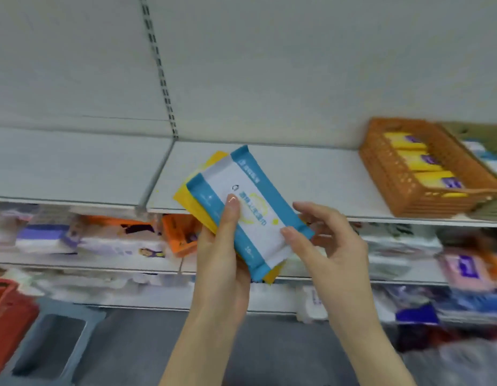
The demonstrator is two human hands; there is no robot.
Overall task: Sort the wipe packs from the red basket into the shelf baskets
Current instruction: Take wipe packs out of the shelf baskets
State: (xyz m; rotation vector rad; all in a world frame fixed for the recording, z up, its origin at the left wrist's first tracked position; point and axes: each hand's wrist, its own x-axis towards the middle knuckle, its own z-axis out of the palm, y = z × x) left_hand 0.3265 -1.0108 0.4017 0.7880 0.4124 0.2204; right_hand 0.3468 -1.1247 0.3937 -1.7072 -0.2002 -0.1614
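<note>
While the left grip (225, 246) holds a small stack of wipe packs from below, thumb pressed flat on the top face, the right grip (331, 240) pinches the lower right corner of the blue-and-white pack (247, 201), thumb on the front and fingers curled behind its edge. That pack lies uppermost, and yellow packs (186, 199) show under it at the top left and bottom. At least one is there, though the edges do not show whether there are two. The step in hand looks like peeling the blue pack off the stack, so it would go best if the left thumb eases off as the right pulls sideways, keeping the slippery yellow ones from sliding out with it. Low at the left sits one red basket (8, 316), its contents blurred. Beyond the hands runs the white shelf (269, 168), bare in its middle stretch. At its right end stands one orange basket (381, 174) holding three yellow packs with purple labels (420, 160) in a row, with a yellow sliver at the front that may be a fourth. Just beside it, farther right, one olive basket (487, 210) holds blue-and-white packs too blurred to count, and by colour the pinched pack likely belongs there.
</note>
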